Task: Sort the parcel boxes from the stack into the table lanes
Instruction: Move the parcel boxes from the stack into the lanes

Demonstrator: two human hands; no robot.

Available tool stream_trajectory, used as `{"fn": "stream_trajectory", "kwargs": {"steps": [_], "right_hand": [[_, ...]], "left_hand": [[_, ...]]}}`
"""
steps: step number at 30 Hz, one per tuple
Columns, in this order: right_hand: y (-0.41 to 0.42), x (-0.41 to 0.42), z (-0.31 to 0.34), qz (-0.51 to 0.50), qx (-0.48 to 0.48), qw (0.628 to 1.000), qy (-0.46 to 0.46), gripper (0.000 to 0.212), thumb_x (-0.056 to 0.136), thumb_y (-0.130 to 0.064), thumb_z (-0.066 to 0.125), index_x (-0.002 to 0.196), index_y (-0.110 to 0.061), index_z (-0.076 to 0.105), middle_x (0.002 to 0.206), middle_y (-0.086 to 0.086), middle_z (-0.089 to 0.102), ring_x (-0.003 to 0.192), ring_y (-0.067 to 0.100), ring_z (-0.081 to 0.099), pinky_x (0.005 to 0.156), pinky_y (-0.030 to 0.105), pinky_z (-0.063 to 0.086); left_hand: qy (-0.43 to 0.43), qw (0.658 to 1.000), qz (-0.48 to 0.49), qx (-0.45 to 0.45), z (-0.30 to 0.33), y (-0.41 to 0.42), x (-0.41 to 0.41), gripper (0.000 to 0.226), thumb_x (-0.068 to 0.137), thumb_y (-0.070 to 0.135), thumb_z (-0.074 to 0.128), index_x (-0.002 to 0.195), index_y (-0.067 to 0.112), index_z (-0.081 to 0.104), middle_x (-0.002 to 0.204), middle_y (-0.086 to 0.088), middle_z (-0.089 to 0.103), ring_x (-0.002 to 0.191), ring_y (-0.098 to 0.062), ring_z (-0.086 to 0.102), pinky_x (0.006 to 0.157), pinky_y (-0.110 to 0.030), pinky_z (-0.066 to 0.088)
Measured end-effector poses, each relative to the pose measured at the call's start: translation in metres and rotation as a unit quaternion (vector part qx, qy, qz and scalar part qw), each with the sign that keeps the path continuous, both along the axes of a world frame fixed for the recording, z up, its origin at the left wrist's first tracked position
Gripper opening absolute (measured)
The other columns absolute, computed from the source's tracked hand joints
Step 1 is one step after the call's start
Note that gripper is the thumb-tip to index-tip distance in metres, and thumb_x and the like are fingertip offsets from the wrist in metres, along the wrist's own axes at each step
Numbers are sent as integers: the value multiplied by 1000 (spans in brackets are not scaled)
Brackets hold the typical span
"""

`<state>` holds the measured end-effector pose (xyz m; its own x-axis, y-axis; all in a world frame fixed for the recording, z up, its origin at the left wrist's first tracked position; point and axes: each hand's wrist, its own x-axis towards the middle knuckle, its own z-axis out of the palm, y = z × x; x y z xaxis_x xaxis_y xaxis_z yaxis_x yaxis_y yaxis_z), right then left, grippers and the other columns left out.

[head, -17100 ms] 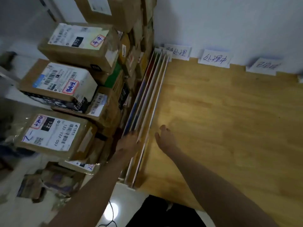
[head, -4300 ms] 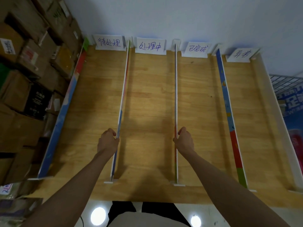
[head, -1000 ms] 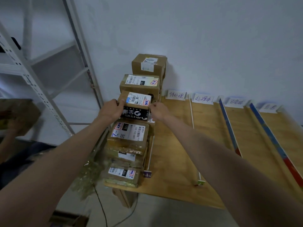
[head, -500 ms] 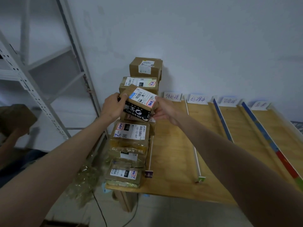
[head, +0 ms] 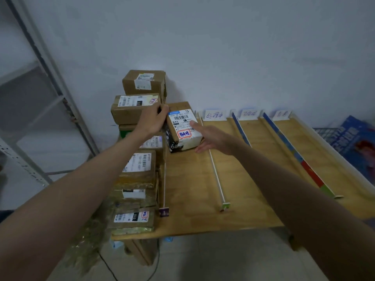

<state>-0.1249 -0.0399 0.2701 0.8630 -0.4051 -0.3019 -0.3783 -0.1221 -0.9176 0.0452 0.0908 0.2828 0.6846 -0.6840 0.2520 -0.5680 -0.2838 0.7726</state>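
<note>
A parcel box (head: 182, 126) with a white shipping label, a red-framed sticker and a black side is at the far end of the leftmost table lane (head: 186, 179). My left hand (head: 152, 120) grips its far left edge. My right hand (head: 211, 136) holds its right side, thumb on the label and fingers under the lower corner. I cannot tell whether the box touches the wood. The stack of brown parcel boxes (head: 136, 165) stands along the table's left edge. The held box hides the first lane's sign.
Thin upright dividers (head: 217, 177) (head: 292, 149) split the wooden table into lanes, with handwritten signs (head: 215, 115) (head: 249, 113) (head: 281, 113) against the wall. A metal shelf frame (head: 50, 78) stands at left. A blue printed package (head: 353, 138) lies beyond the table's right rim.
Both hands lifted the labelled box off the stack and carried it right into the far end of the leftmost lane. Earlier, my hands spread the dividers into lanes.
</note>
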Motion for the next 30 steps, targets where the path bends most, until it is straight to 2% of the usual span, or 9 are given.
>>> {"fn": "stream_trajectory", "kwargs": {"steps": [4, 7, 9, 11, 13, 18, 23, 28, 30], "right_hand": [[-17, -25, -14, -75, -5, 997, 36, 56, 97, -62, 43, 125, -16, 59, 120, 10, 69, 84, 33, 75, 80, 37, 62], [-25, -45, -27, -136, -5, 988, 67, 58, 99, -60, 37, 128, -14, 58, 116, 13, 68, 82, 37, 74, 81, 41, 61], [-33, -58, -38, -166, -30, 981, 92, 59, 100, -61, 33, 118, -13, 62, 103, 12, 69, 74, 30, 71, 70, 37, 60], [-43, -69, -51, -182, -64, 975, 114, 59, 100, -61, 30, 107, -13, 65, 92, 9, 65, 68, 20, 59, 63, 29, 48], [-56, -77, -65, -195, -72, 970, 125, 57, 101, -60, 29, 106, -14, 63, 92, 6, 61, 72, 17, 52, 64, 29, 42], [-100, -83, -90, -184, -34, 971, 148, 57, 101, -60, 30, 107, -16, 65, 91, 4, 67, 88, 22, 63, 74, 33, 53], [-154, -79, -111, -171, -4, 977, 131, 57, 99, -58, 40, 109, -10, 70, 94, 6, 71, 82, 19, 65, 73, 29, 54], [-200, -64, -126, -173, 36, 979, 102, 49, 103, -47, 43, 116, -5, 66, 91, 4, 70, 76, 14, 65, 63, 24, 54], [-211, -55, -134, -163, 42, 980, 106, 48, 103, -44, 44, 119, -4, 64, 103, 10, 71, 86, 19, 67, 73, 30, 58]], "left_hand": [[-4, 998, -36, 55, -11, -28, -24, 43, 104, 42, 38, 124, 10, 57, 114, -5, 65, 101, -19, 61, 76, -28, 45], [-72, 988, -33, 129, -25, -38, -36, 49, 105, 41, 36, 135, 6, 52, 133, -10, 57, 122, -27, 53, 98, -36, 43], [-116, 974, -44, 191, -38, -41, -42, 53, 105, 42, 35, 141, 4, 44, 144, -16, 47, 131, -32, 45, 108, -42, 38], [-140, 962, -51, 230, -53, -45, -47, 55, 104, 41, 35, 144, 4, 40, 147, -17, 42, 133, -33, 43, 108, -41, 37], [-149, 954, -51, 257, -69, -50, -52, 55, 104, 42, 34, 145, 6, 40, 146, -16, 42, 130, -32, 44, 103, -42, 38], [-174, 931, -21, 321, -96, -72, -60, 51, 103, 45, 32, 138, 10, 45, 138, -12, 46, 122, -31, 49, 94, -44, 46], [-182, 915, 15, 361, -114, -106, -62, 52, 102, 47, 32, 136, 10, 46, 148, -10, 38, 127, -31, 45, 97, -44, 47], [-149, 903, 51, 400, -134, -135, -64, 53, 102, 48, 32, 138, 11, 45, 143, -9, 44, 129, -30, 45, 104, -45, 42], [-149, 895, 51, 417, -144, -140, -65, 54, 102, 49, 32, 140, 12, 43, 142, -8, 45, 128, -30, 46, 107, -46, 37]]}}
